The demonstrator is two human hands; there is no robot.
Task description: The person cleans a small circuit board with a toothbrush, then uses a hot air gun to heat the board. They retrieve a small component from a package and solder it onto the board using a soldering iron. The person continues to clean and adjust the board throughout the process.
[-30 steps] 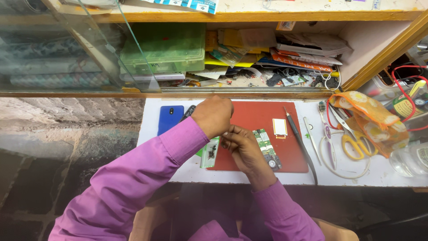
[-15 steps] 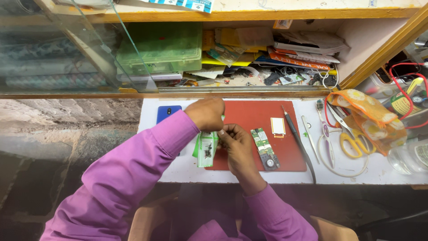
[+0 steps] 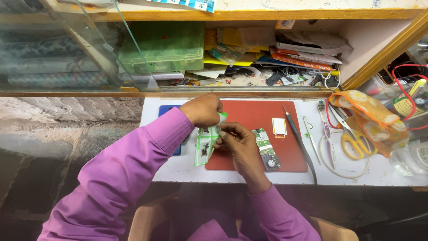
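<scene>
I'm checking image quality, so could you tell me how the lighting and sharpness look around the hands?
Head view: even, soft light, no hard shadows; the left hand, right hand and small clear packet are sharp; the glass pane at upper left shows hazy reflections.

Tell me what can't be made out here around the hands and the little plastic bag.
Head view:
- Small dark parts inside the clear plastic bag: too small to identify.
- Left hand fingertips: hidden behind the bag's top.
- Blue phone: mostly covered by the purple sleeve.
- Circuit board details: too small.
</scene>
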